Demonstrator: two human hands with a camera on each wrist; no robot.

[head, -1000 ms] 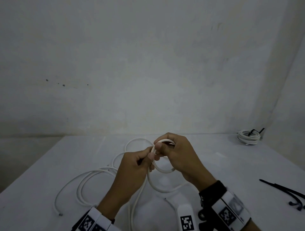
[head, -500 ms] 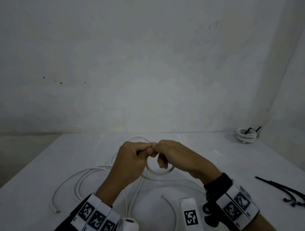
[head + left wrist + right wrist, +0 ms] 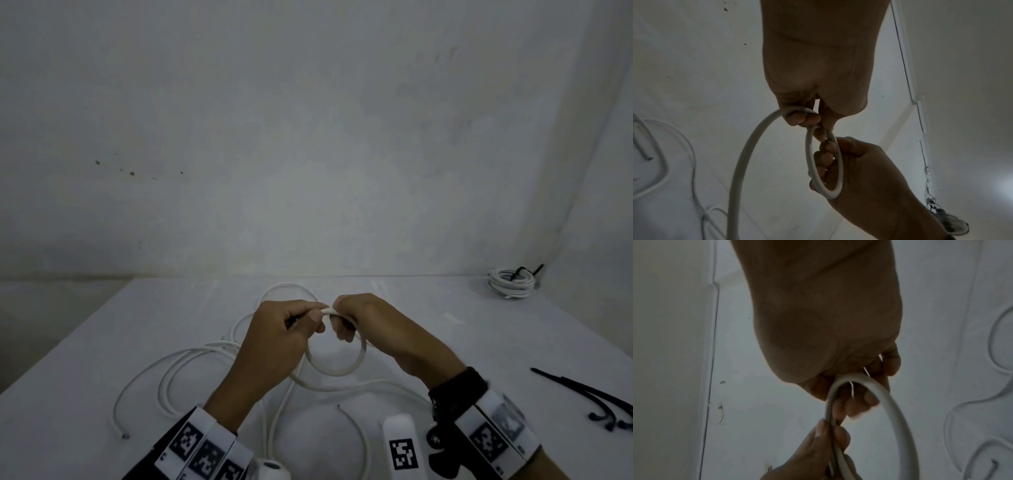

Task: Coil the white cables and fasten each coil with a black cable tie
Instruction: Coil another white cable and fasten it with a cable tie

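White cable [image 3: 337, 370] loop held up; left hand [image 3: 287, 329] and right hand [image 3: 363, 322] fingers pinch it.

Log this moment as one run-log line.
step: first loop formed | left hand: pinches cable | right hand: holds loop | finished coil: far right | ties: untouched

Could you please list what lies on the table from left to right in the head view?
Loose cable end → left hand → small loop → right hand → tied coil → black cable ties.
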